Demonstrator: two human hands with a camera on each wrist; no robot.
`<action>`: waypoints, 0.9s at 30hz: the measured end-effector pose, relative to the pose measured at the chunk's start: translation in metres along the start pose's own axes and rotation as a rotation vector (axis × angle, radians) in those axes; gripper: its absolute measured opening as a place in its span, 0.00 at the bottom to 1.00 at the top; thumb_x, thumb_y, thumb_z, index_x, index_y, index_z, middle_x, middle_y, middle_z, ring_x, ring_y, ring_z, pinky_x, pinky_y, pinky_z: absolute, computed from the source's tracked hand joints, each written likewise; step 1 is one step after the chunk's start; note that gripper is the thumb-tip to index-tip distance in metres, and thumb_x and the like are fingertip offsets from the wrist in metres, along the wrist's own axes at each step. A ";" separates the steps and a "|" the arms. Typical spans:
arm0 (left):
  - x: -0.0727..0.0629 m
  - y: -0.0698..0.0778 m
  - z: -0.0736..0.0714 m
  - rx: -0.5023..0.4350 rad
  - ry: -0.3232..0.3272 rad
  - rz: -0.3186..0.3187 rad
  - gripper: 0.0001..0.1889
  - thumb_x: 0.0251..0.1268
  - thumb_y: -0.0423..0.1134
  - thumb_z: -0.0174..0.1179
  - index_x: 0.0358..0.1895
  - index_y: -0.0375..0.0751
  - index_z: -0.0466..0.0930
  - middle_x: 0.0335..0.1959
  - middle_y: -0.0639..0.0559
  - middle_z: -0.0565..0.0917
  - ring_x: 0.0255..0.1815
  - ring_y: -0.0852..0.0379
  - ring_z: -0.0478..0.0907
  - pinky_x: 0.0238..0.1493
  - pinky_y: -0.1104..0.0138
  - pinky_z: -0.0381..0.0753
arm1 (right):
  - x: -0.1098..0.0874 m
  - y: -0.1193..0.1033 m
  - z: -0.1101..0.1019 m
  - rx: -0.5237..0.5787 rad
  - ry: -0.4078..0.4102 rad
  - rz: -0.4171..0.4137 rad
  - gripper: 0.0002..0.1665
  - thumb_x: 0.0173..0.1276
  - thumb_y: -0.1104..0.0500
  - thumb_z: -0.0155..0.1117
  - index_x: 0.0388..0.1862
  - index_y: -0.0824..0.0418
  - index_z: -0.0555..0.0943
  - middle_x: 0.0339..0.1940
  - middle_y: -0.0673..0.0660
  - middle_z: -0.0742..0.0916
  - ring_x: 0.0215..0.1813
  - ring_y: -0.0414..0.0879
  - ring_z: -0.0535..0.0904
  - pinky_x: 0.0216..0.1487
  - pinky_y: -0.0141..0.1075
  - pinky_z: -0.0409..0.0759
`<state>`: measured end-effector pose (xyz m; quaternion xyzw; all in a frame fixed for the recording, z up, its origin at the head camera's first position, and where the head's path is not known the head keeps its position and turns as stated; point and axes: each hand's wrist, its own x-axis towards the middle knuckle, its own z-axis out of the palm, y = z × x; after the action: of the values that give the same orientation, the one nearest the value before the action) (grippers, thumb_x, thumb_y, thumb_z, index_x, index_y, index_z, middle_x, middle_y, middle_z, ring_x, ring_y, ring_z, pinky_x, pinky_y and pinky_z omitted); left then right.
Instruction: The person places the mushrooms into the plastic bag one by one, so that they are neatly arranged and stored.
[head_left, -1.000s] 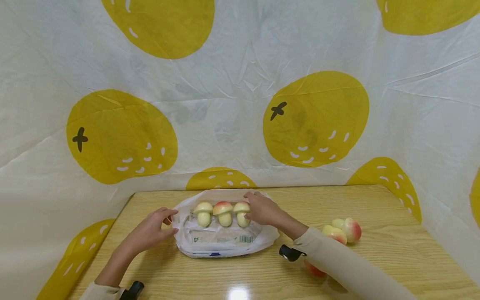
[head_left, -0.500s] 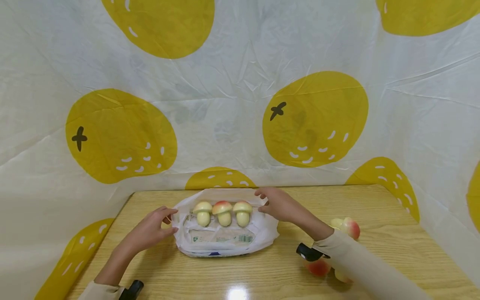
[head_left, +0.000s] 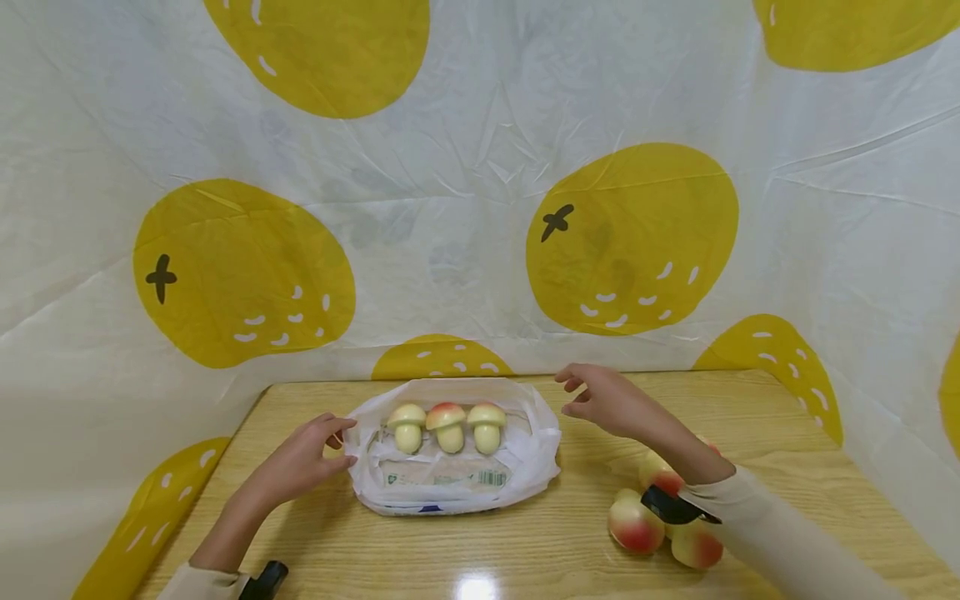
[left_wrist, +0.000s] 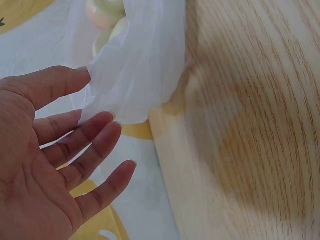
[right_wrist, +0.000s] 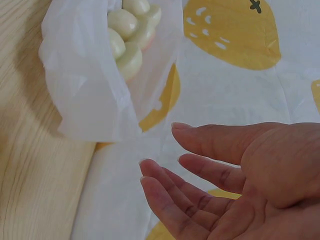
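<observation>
A white plastic bag [head_left: 536, 471] lies spread open on the wooden table [head_left: 390, 558], with a printed label showing inside. In it, three pale yellow toy mushrooms [head_left: 447, 429] stand in a row, the middle one with a red-tinted cap. My left hand [head_left: 300, 462] is at the bag's left edge, its thumb and fingertips spread and touching the thin plastic [left_wrist: 135, 75]. Off the bag's right side, my right hand [head_left: 611, 404] hovers with fingers loosely bent, and nothing is in it; the right wrist view shows its palm [right_wrist: 255, 205] facing the bag.
Several more yellow-and-red toy mushrooms [head_left: 636, 523] lie on the table at the right, partly hidden under my right forearm. A white sheet [head_left: 442, 275] with yellow fruit prints hangs behind the table and along its sides.
My right hand has let go of the right-hand mushroom in the bag and drawn away to the right, past the bag's edge. My left hand has stayed at the left edge.
</observation>
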<state>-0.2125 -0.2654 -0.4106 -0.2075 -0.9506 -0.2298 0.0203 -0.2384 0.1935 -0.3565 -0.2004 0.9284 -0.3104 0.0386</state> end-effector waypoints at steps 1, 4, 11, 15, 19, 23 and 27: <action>0.000 0.000 0.000 0.000 0.000 0.001 0.27 0.62 0.38 0.72 0.61 0.28 0.78 0.42 0.53 0.79 0.44 0.54 0.79 0.45 0.57 0.83 | -0.002 0.002 -0.002 -0.006 0.002 0.003 0.25 0.67 0.64 0.71 0.61 0.67 0.78 0.52 0.65 0.86 0.48 0.56 0.85 0.47 0.47 0.85; 0.000 -0.001 0.001 -0.001 0.001 -0.003 0.27 0.61 0.38 0.72 0.61 0.28 0.78 0.42 0.53 0.79 0.44 0.53 0.80 0.46 0.57 0.83 | -0.009 0.007 -0.007 -0.021 0.006 0.000 0.25 0.66 0.64 0.71 0.61 0.68 0.78 0.51 0.65 0.86 0.46 0.56 0.86 0.45 0.47 0.86; 0.000 0.000 0.000 0.012 -0.001 -0.008 0.27 0.62 0.38 0.72 0.62 0.29 0.79 0.42 0.53 0.79 0.44 0.55 0.79 0.45 0.59 0.83 | -0.024 0.017 -0.018 -0.019 -0.002 0.018 0.26 0.66 0.62 0.73 0.61 0.69 0.78 0.50 0.65 0.86 0.46 0.57 0.86 0.44 0.47 0.86; -0.001 0.000 0.001 0.017 0.000 -0.011 0.27 0.62 0.38 0.72 0.62 0.29 0.79 0.42 0.54 0.79 0.44 0.55 0.79 0.45 0.59 0.83 | -0.032 0.024 -0.023 -0.023 -0.005 0.022 0.27 0.66 0.60 0.73 0.61 0.70 0.77 0.50 0.65 0.86 0.46 0.58 0.85 0.44 0.48 0.86; 0.000 -0.002 0.002 0.022 0.002 -0.008 0.27 0.61 0.38 0.72 0.62 0.28 0.79 0.42 0.54 0.79 0.44 0.54 0.79 0.44 0.60 0.83 | -0.039 0.032 -0.026 -0.008 0.000 0.030 0.27 0.65 0.59 0.74 0.59 0.70 0.78 0.51 0.65 0.86 0.46 0.56 0.86 0.46 0.48 0.86; 0.000 -0.001 0.001 0.018 0.004 -0.005 0.27 0.61 0.37 0.72 0.61 0.28 0.79 0.42 0.53 0.79 0.44 0.53 0.79 0.44 0.59 0.83 | -0.047 0.040 -0.028 -0.004 0.005 0.046 0.27 0.65 0.58 0.74 0.59 0.70 0.79 0.51 0.65 0.86 0.46 0.56 0.86 0.46 0.48 0.85; -0.001 0.000 0.000 0.009 0.006 -0.012 0.27 0.61 0.37 0.72 0.61 0.28 0.79 0.42 0.52 0.80 0.44 0.52 0.80 0.45 0.57 0.83 | -0.053 0.048 -0.032 -0.027 0.011 0.043 0.27 0.64 0.57 0.75 0.58 0.70 0.79 0.49 0.64 0.86 0.46 0.57 0.86 0.46 0.50 0.85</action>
<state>-0.2116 -0.2653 -0.4109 -0.2008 -0.9529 -0.2262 0.0227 -0.2125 0.2669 -0.3618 -0.1792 0.9368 -0.2983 0.0375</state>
